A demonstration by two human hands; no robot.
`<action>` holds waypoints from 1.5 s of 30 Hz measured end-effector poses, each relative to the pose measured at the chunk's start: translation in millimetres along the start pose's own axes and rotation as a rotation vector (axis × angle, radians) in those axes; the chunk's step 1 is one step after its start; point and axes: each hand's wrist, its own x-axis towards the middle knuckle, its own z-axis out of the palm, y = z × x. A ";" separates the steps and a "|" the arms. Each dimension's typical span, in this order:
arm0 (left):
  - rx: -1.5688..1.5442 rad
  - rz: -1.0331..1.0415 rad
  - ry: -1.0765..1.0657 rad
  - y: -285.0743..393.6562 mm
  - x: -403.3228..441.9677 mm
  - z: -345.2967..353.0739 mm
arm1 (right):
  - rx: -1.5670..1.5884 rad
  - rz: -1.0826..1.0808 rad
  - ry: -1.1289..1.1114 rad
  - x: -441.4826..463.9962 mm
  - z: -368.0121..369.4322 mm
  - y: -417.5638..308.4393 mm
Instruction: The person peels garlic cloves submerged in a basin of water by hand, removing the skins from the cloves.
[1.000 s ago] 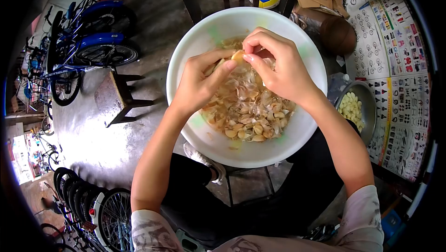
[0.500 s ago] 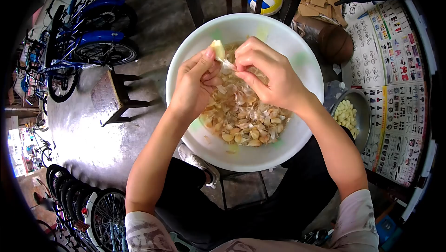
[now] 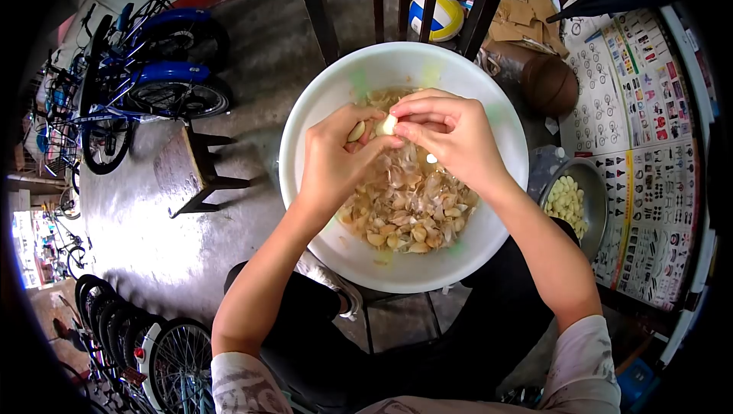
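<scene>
Over the white basin, my two hands meet with fingertips pinched together. A pale garlic clove sits between them, gripped by the fingers of my right hand and touched by my left hand. Tucked in the curled fingers of the left is a second clove. Below, the basin holds water with many unpeeled cloves and loose papery skins. Part of the pinched clove is hidden by the fingertips.
At the right, a metal bowl holds peeled cloves. Behind the basin stands a dark chair back, with a volleyball and a basketball beyond. A wooden stool and bicycles are on the left.
Both hands have come together and lower in view. A piece of skin was being pulled from a clove held up in the left; now the right fingers are on a clove.
</scene>
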 end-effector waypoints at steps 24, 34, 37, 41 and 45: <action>-0.168 -0.077 -0.439 -5.1 8.4 -19.2 | -0.560 -0.561 -0.185 11.7 -17.4 -5.5; -0.251 -0.125 -0.565 -6.0 8.0 -23.6 | -0.699 -0.717 -0.284 15.9 -17.8 -1.8; -0.242 -0.146 -0.558 -11.2 7.5 -23.5 | -0.659 -0.707 -0.275 16.0 -19.8 -2.1; -0.205 -0.087 -0.620 -15.3 8.5 -22.7 | -0.732 -0.644 -0.364 16.2 -23.7 1.9; -0.175 -0.064 -0.663 -14.1 7.7 -22.3 | -0.747 -0.652 -0.403 15.4 -20.4 -0.5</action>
